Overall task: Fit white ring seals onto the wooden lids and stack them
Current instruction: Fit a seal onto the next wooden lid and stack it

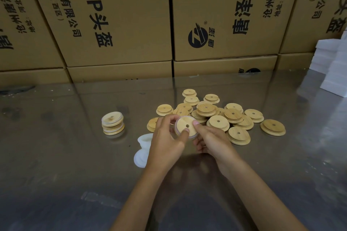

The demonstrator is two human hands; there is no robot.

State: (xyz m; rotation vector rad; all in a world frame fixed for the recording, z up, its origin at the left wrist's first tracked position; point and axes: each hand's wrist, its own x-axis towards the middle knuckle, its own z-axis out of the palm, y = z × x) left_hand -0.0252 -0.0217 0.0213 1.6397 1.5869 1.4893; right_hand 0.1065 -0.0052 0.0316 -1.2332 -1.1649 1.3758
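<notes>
Both forearms reach in from the bottom edge over the shiny grey metal table (56,155), and I see my left hand (166,139) and right hand (211,141) meeting around one round wooden lid with a centre hole (185,127). Each hand grips its rim, thumbs pressing on the face; the lid's flat face tilts up toward me. A translucent white ring seal (190,138) hugs its edge (only a thin arc shows).

Behind stand brown cardboard cartons with black print (120,15). Just beyond the hands lies the loose heap of bare wooden lids (217,112). At left, apart, sits the short stack of sealed lids (112,123). My left wrist half hides the pile of white seals (143,148). White foam blocks (332,65) are cut off at right.
</notes>
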